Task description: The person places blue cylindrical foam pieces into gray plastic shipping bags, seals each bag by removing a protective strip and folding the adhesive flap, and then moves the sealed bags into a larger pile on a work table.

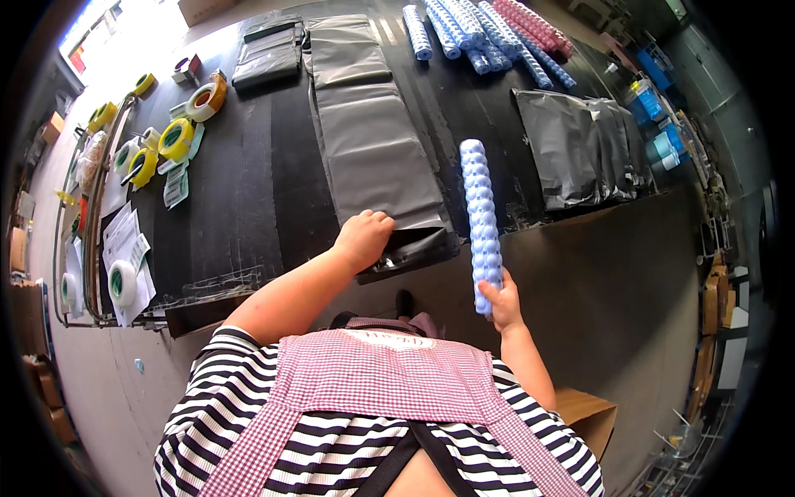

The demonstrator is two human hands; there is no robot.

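Note:
My right hand is wrapped round the lower end of a light blue bumpy foam roller. The roller points up and away from me, past the front edge of the table. A long grey plastic mailing bag lies lengthwise on the black table, its near end hanging over the edge with the black inside showing. With curled fingers my left hand grips the bag at that near end, just left of the dark mouth. The roller is to the right of the bag, apart from it.
More blue rollers and pink ones are piled at the far right. Folded grey bags lie right, dark ones far left. Tape rolls and paper labels sit left. A cardboard box stands beside me.

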